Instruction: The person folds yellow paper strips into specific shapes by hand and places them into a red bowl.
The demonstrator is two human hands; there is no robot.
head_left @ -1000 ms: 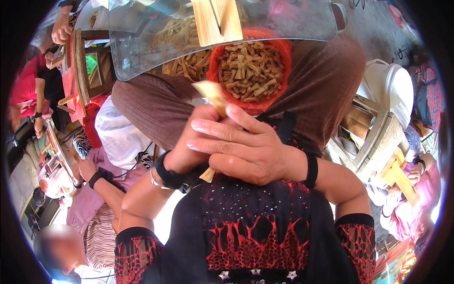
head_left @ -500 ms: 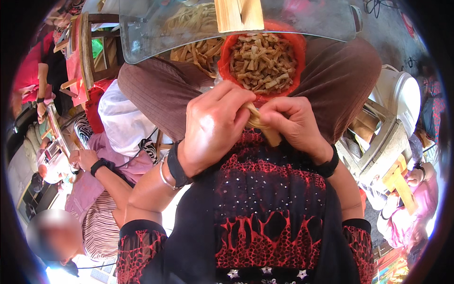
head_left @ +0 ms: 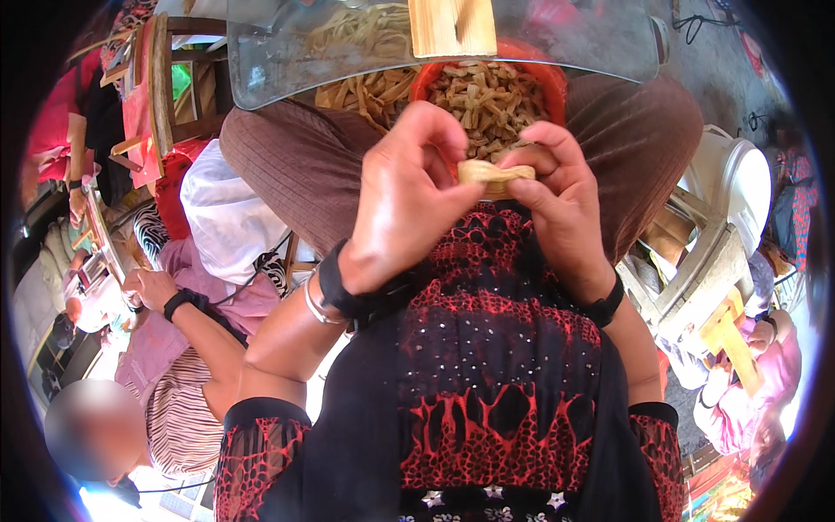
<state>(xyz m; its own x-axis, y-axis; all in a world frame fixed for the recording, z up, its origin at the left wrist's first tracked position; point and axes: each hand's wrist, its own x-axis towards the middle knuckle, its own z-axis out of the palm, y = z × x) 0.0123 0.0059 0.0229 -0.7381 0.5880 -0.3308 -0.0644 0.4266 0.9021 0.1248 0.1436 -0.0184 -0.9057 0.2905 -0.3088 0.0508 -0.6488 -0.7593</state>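
Note:
A pale tan strip (head_left: 489, 173), folded into a small bundle, is stretched between my hands above my lap. My left hand (head_left: 404, 193) has its thumb against the bundle's left end, with the index finger bent behind. At the right end, the thumb and index finger of my right hand (head_left: 564, 204) pinch it, while another finger is raised. Just beyond my hands a red basin (head_left: 558, 87) sits between my knees, full of similar short folded pieces (head_left: 491, 100). My hands cover part of its near side. What the strip is made of, I cannot tell.
A glass tabletop (head_left: 300, 56) with a wooden block (head_left: 452, 28) overhangs the basin. Longer tan strips (head_left: 370, 94) lie left of the basin. A wooden chair frame (head_left: 161, 96) stands left, and a white bucket (head_left: 735, 178) right. A co-worker's hands (head_left: 150, 287) are at left.
The strip's hanging tail is no longer visible; the strip is now a short bundle held level. Both hands have risen slightly toward the basin, and my left fingers have loosened.

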